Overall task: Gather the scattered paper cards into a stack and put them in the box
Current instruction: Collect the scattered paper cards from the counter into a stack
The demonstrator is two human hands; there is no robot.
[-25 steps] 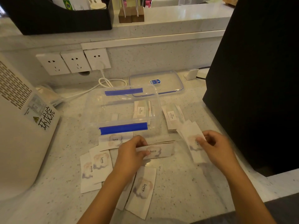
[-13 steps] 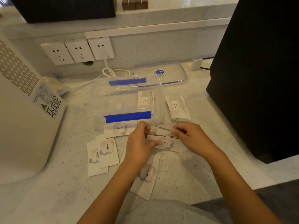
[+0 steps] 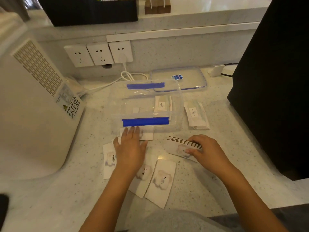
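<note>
stack: a few cards [image 3: 181,146] held on edge in my right hand [image 3: 206,150], their lower edge on the counter [image 3: 209,185], at about 4 o'clock from the box.
right hand: closed on that stack, thumb on the printed "love" face, fingers behind.
left hand [image 3: 131,149]: open and flat, fingers spread, reaching to 12 o'clock over the loose cards; fingertips lie on the card [image 3: 148,133] just in front of the box.
loose cards: one at 9 o'clock of my left wrist [image 3: 109,159], two overlapping under and to 3 o'clock of my forearm [image 3: 161,180], all face up with "love" print.
second pile [image 3: 197,115]: cards lying flat just beside the box at its 3 o'clock.
box [image 3: 145,104]: clear plastic with blue clips, open, at 12 o'clock from my hands; a couple of cards already show inside at its right end.
lid [image 3: 178,78]: clear, lying flat behind the box at 1 o'clock.
around: white appliance [image 3: 33,104] at 9 o'clock, wall sockets [image 3: 98,53] at 11 o'clock with a white cable [image 3: 128,75], black block [image 3: 274,81] at 3 o'clock.
</note>
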